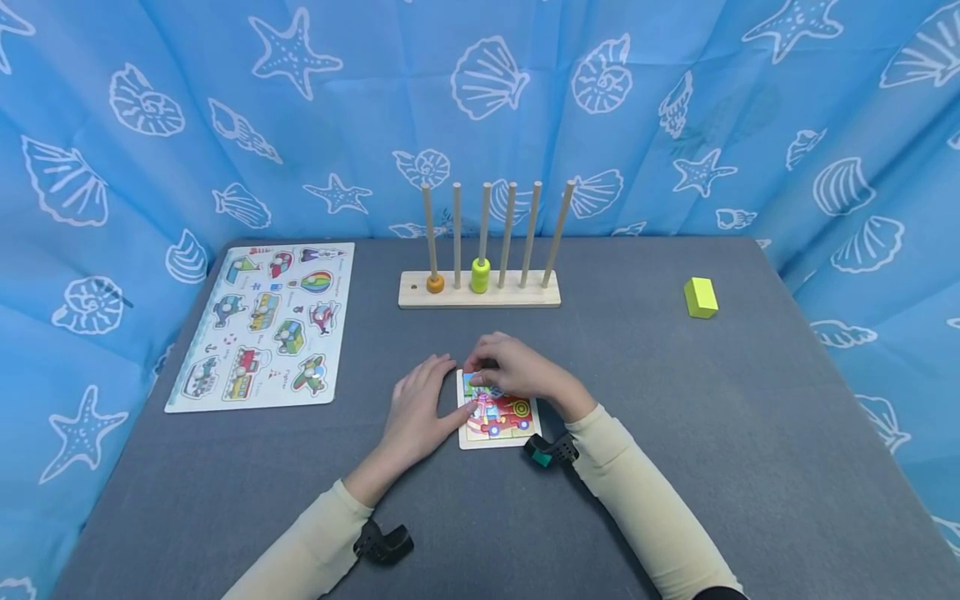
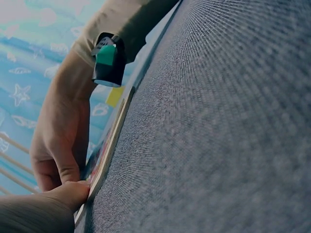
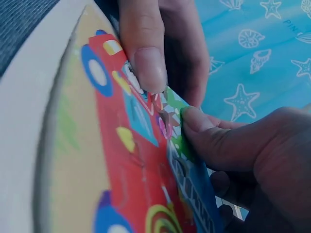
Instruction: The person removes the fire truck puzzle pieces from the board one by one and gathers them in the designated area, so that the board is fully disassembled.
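A small jigsaw puzzle in a pale frame (image 1: 462, 429) lies on the table, showing a red fire truck (image 3: 116, 145). Its left edge is beside my left hand (image 1: 418, 408), whose fingers reach forward along the far left corner while the thumb presses on the picture. My right hand (image 1: 517, 367) arches over the far part of the puzzle. Seen from the right wrist, its thumb and fingers pinch a green and blue puzzle piece (image 3: 180, 138) at the upper edge, close to the left thumb (image 3: 149, 68). The hand hides part of that piece in the head view.
Behind the puzzle stands a wooden peg rack (image 1: 525, 296) with upright rods, an orange bead (image 1: 435, 284) and yellow-green beads (image 1: 480, 277). A vehicle picture board (image 1: 341, 333) lies on the left. A yellow-green block (image 1: 701, 298) sits at the far right.
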Available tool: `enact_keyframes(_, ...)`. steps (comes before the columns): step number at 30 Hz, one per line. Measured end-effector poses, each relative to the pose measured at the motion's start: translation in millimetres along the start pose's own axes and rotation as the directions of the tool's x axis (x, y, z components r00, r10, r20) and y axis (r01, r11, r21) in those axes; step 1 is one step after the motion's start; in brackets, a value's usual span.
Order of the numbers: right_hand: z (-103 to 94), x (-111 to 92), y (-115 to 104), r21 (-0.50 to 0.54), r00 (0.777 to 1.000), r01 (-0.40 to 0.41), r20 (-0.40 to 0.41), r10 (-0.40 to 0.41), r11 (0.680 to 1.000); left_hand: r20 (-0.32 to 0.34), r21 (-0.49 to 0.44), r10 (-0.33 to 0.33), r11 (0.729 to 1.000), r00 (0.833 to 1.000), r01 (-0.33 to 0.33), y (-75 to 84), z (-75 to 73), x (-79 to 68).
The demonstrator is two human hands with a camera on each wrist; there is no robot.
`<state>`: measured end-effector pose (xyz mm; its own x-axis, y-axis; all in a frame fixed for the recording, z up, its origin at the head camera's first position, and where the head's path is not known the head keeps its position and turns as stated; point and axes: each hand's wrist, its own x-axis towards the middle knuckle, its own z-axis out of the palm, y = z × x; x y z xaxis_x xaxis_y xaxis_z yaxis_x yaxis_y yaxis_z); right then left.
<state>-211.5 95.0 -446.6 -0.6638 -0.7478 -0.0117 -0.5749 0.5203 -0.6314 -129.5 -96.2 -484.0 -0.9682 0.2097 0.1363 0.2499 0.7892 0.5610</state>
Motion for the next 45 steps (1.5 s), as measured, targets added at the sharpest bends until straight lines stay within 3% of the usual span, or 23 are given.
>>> enact_keyframes(4,-0.7,-0.3,1.3,0.028,1.000,0.001,0.011,-0.001,1.000,-0.005,-0.005,-0.008,1.000,1.000,0.008,-0.4,1.1,0.1)
enact_keyframes(9,-7.2,-2.4,5.1,0.059,0.996,0.013,0.092,-0.019,0.998,-0.009,0.001,0.001,1.000,1.000,-0.001,0.0,1.0,-0.1)
enact_keyframes(13,-9.8,-3.2,1.3,0.071,0.993,-0.021,0.121,0.012,0.997,-0.012,0.009,0.008,1.000,1.000,-0.008,0.2,0.0,-0.4)
enact_keyframes(24,2.1,2.2,-18.7,0.004,0.972,-0.233,-0.012,0.233,0.972,-0.018,0.011,0.007,1.000,1.000,-0.007,-0.1,0.5,-0.7)
enact_keyframes(27,2.2,1.9,-21.5,-0.048,0.975,-0.221,-0.036,0.219,0.974,-0.018,0.012,0.012,1.000,1.000,-0.011,-0.3,0.5,-1.1)
enact_keyframes(34,-0.9,0.5,-20.0,-0.114,0.994,-0.106,-0.050,0.101,0.988,-0.029,0.012,0.019,1.000,0.999,-0.018,-0.3,-0.1,-1.9)
enact_keyframes(37,-3.3,-0.9,-19.9,-0.086,0.994,-0.112,-0.012,0.112,0.990,-0.030,0.014,0.018,1.000,0.999,-0.017,-0.1,-0.2,-1.8)
enact_keyframes(41,-7.4,-3.8,-20.7,0.012,0.982,-0.180,0.067,0.179,0.984,-0.028,0.012,0.019,1.000,0.999,-0.019,-0.1,-0.1,-1.8)
enact_keyframes(45,-9.7,-5.7,-20.6,0.072,0.975,-0.208,0.090,0.201,0.976,-0.029,0.013,0.024,1.000,0.999,-0.024,-0.6,0.1,-1.2)
